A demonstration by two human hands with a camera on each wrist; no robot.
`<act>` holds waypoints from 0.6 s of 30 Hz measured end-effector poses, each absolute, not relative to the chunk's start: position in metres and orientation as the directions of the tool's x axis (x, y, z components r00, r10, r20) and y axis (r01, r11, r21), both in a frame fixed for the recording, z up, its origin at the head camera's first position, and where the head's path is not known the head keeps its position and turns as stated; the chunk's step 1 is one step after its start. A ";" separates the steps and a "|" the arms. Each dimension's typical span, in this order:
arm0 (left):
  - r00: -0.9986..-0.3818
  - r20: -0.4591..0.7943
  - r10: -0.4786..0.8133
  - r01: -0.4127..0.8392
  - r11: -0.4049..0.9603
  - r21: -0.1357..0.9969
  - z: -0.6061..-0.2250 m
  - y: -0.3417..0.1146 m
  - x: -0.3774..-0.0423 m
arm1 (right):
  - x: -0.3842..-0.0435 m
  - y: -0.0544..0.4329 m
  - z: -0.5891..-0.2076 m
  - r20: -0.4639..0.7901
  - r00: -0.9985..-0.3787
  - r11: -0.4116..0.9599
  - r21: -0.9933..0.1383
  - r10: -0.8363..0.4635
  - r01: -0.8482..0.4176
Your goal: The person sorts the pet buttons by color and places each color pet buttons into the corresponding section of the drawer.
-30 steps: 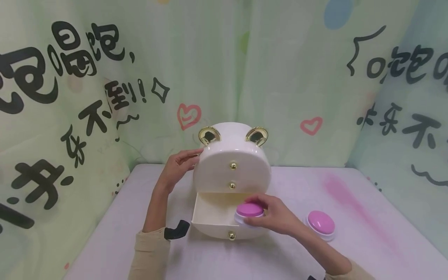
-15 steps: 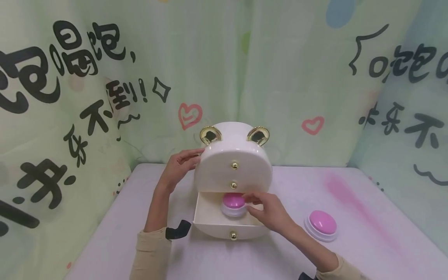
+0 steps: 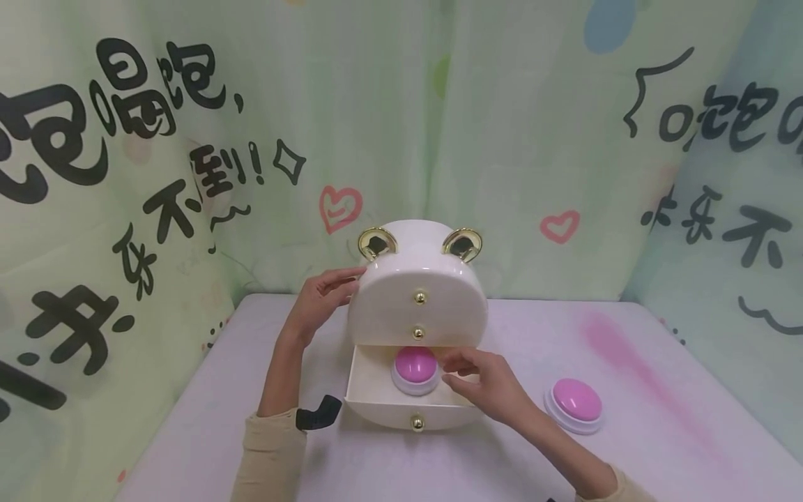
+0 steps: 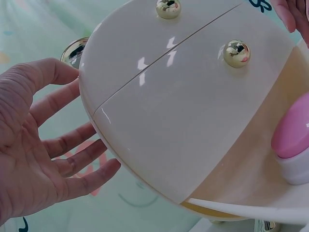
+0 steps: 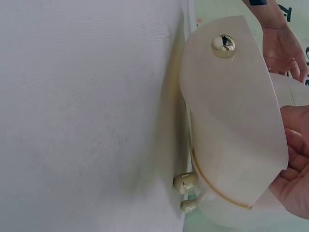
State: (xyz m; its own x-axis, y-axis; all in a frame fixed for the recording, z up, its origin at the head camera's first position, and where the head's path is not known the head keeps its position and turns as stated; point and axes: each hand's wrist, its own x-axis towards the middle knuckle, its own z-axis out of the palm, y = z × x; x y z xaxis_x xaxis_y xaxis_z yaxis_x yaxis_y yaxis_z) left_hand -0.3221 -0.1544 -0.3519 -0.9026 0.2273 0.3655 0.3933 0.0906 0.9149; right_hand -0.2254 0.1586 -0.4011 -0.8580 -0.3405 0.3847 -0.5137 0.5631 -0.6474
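A white, round-fronted drawer box [image 3: 383,307] with gold knobs and two gold ear-like rings on top stands mid-table. Its bottom drawer [image 3: 379,411] is pulled out. Inside the drawer sits a pink dome button [image 3: 415,364] on a white base, upright; the left wrist view shows its side. My left hand [image 3: 318,301] has its fingers spread, their tips against the box's left side. Just right of the button in the drawer is my right hand [image 3: 489,385], thumb and fingers loosely bent with nothing between them. The right wrist view shows that hand [image 5: 297,179] beyond the drawer front.
A second pink button [image 3: 577,400] with a white base lies on the table to the right. A white cloth covers the table [image 3: 533,460], with a pink smear at the back right. Printed curtains [image 3: 514,139] close in the back and sides.
My right hand has set the pink button down inside the drawer and let go of it. The button now sits a little nearer the drawer front. The left hand has stayed on the box.
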 end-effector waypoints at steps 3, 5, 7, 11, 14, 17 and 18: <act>-0.904 0.364 0.224 0.392 0.094 0.915 -0.352 -0.154 -0.322 | -0.223 0.161 -0.401 0.387 -0.862 0.561 -0.655 -0.326 -0.506; -0.905 0.360 0.224 0.389 0.098 0.916 -0.352 -0.154 -0.322 | -0.221 0.164 -0.400 0.392 -0.864 0.566 -0.653 -0.316 -0.503; -0.907 0.357 0.225 0.387 0.104 0.916 -0.353 -0.154 -0.322 | -0.220 0.167 -0.400 0.404 -0.861 0.569 -0.647 -0.308 -0.507; -0.909 0.353 0.222 0.384 0.112 0.917 -0.352 -0.154 -0.322 | -0.218 0.175 -0.400 0.434 -0.852 0.576 -0.632 -0.291 -0.519; -0.909 0.353 0.220 0.383 0.111 0.917 -0.352 -0.154 -0.321 | -0.218 0.179 -0.399 0.453 -0.847 0.580 -0.623 -0.278 -0.524; -0.909 0.353 0.221 0.383 0.107 0.918 -0.352 -0.154 -0.321 | -0.217 0.184 -0.399 0.461 -0.847 0.590 -0.617 -0.264 -0.520; -0.909 0.354 0.222 0.383 0.104 0.918 -0.351 -0.153 -0.321 | -0.217 0.186 -0.399 0.461 -0.848 0.594 -0.616 -0.261 -0.518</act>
State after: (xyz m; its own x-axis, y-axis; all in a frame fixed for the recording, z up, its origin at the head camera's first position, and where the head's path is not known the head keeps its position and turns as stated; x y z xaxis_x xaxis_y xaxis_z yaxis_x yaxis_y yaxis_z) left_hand -0.3207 -0.1535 -0.3514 -0.9086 0.2217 0.3540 0.3830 0.1037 0.9179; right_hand -0.2165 0.1859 -0.3987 -0.8481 -0.2608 0.4611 -0.5175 0.5941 -0.6158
